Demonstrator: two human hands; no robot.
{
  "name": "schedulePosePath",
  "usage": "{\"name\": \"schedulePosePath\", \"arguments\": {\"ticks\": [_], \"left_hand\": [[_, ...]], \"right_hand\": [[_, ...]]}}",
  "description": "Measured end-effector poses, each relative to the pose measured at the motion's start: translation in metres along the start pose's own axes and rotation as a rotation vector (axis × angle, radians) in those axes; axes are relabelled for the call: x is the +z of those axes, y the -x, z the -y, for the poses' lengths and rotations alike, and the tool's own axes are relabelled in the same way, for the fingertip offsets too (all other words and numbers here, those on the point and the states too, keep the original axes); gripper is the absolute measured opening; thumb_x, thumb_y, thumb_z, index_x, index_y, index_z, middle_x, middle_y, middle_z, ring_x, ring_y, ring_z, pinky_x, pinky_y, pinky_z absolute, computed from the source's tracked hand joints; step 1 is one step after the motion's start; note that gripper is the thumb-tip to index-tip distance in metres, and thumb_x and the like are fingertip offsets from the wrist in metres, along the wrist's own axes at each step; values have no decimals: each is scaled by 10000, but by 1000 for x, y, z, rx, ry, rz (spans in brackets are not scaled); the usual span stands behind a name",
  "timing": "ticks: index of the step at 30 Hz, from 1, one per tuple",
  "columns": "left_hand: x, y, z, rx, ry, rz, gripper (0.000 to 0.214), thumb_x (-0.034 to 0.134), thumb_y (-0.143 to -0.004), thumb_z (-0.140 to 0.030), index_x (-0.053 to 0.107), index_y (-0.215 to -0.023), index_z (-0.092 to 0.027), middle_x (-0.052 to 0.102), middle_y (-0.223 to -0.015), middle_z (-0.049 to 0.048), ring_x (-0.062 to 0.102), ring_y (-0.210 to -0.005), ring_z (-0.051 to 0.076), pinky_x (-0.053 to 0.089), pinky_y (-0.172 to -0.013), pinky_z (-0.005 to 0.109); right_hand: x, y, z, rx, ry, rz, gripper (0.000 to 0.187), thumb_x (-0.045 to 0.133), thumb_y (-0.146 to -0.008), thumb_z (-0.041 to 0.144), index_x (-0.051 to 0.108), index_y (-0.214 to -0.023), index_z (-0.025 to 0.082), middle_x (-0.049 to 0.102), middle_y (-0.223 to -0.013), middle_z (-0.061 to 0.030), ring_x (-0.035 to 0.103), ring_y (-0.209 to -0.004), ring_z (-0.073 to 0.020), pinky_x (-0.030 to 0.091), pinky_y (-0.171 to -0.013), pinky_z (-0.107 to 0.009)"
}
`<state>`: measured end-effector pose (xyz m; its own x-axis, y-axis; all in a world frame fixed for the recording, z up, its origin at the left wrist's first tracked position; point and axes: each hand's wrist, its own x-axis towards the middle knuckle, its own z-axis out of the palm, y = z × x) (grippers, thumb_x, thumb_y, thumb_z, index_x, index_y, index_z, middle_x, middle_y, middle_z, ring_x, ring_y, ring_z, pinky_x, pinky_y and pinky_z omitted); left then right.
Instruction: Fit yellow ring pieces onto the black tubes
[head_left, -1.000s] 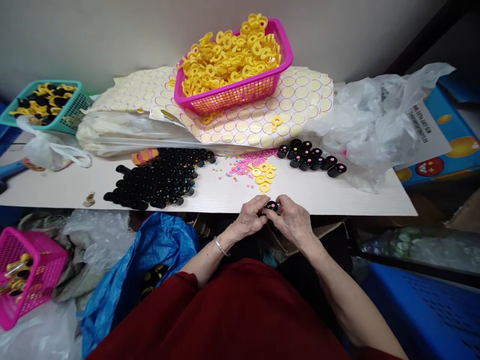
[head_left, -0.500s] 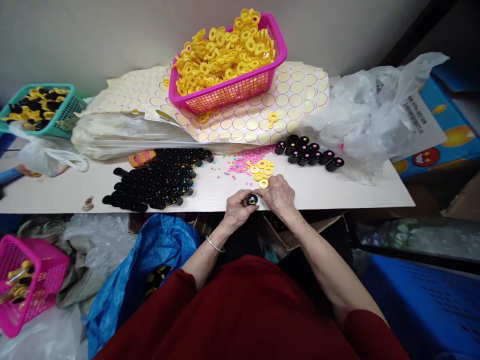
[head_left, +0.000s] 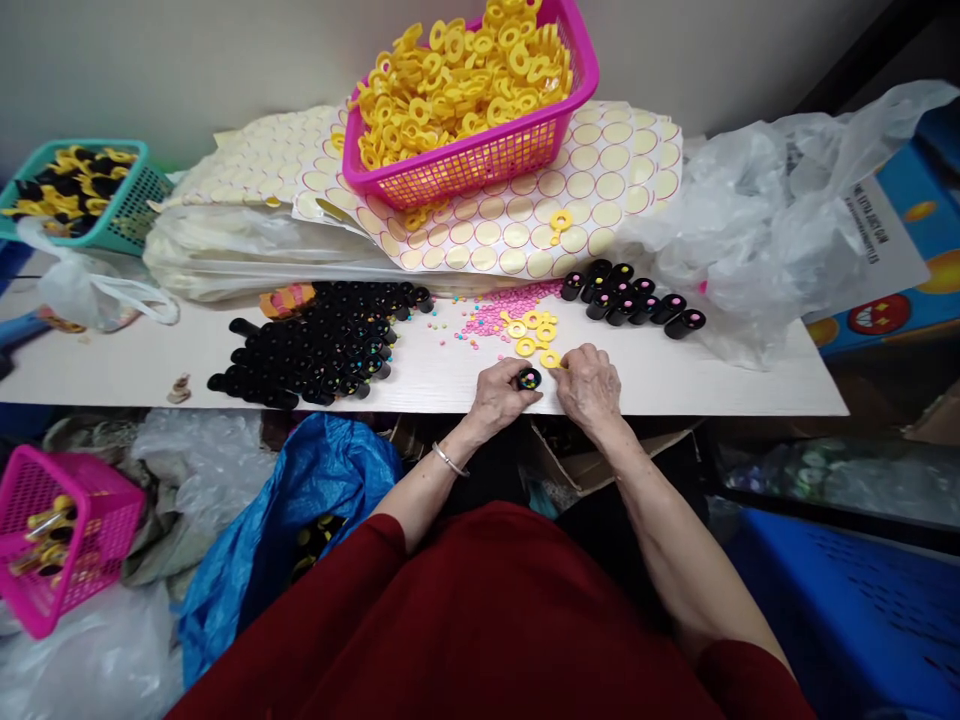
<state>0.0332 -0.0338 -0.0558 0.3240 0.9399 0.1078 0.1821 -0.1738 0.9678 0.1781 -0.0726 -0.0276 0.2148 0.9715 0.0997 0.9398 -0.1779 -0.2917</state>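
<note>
My left hand (head_left: 501,397) is closed around a small black tube (head_left: 529,379), its round open end facing up and showing coloured beads inside. Just right of it, my right hand (head_left: 590,388) has its thumb and fingertips pinched at the edge of a yellow ring piece (head_left: 551,358) with a short tab. Other yellow ring pieces (head_left: 526,346) lie right behind it on the white table (head_left: 450,390). Beyond these is a spread of tiny pink beads (head_left: 504,310), with some blue and green ones among them.
Many black tubes (head_left: 315,340) are massed at left; several bead-topped tubes (head_left: 637,298) stand at right beside clear plastic bags (head_left: 750,210). A pink basket (head_left: 471,178) heaped with yellow rings sits behind on circle-printed sheets (head_left: 600,190). A blue sack (head_left: 247,560) lies below the table.
The view has shifted slightly. My right hand has drawn away from the tube to the right, and the yellow ring at its fingertips has slid right, apart from the others. My left hand keeps the tube.
</note>
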Motion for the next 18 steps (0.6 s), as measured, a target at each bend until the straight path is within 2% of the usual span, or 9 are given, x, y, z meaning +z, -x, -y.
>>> {"name": "schedulePosePath", "arguments": {"ticks": [2,5,8,11,13,18], "left_hand": [[2,-1,0,6,-4,20,323,753,-503,-139,667,-814,-156,553,-691,-39,468,-606,82,389,-592,229],[4,-3,-1,20,-30,43,314,746,-519,-161,667,-823,-161,565,-722,-28,488,-641,93,395,-616,234],[2,-3,-3,53,-3,53,380,706,-530,-130,670,-908,-153,568,-755,-18,455,-608,78,388,-595,226],[-6,0,-6,49,99,68,393,598,-582,-89,665,-965,-146,581,-811,0,386,-540,50,353,-529,209],[-11,3,-9,11,164,48,351,549,-613,-86,672,-936,-148,592,-839,7,377,-533,45,344,-519,204],[-12,7,-18,-114,276,-38,159,575,-702,-166,691,-810,-152,624,-804,11,524,-696,95,423,-667,227]], "right_hand": [[3,1,-5,8,-41,-59,153,471,-847,271,577,-827,163,595,-896,-141,497,-852,-274,352,-669,-363],[-1,8,-11,6,-224,-156,150,459,-855,297,550,-809,187,597,-831,-96,508,-774,-235,364,-652,-341],[-13,18,-9,-94,-367,-165,139,472,-857,315,536,-807,203,587,-782,-52,513,-724,-199,370,-634,-309],[-24,25,1,-227,-287,-124,137,468,-868,293,539,-799,198,587,-767,-53,511,-730,-198,356,-649,-308],[-26,27,7,-277,-173,-121,145,458,-877,278,546,-802,191,589,-765,-63,503,-739,-205,332,-652,-312],[-25,26,13,-300,14,-103,185,431,-897,286,561,-827,175,589,-774,-80,480,-748,-218,288,-642,-316]]}}
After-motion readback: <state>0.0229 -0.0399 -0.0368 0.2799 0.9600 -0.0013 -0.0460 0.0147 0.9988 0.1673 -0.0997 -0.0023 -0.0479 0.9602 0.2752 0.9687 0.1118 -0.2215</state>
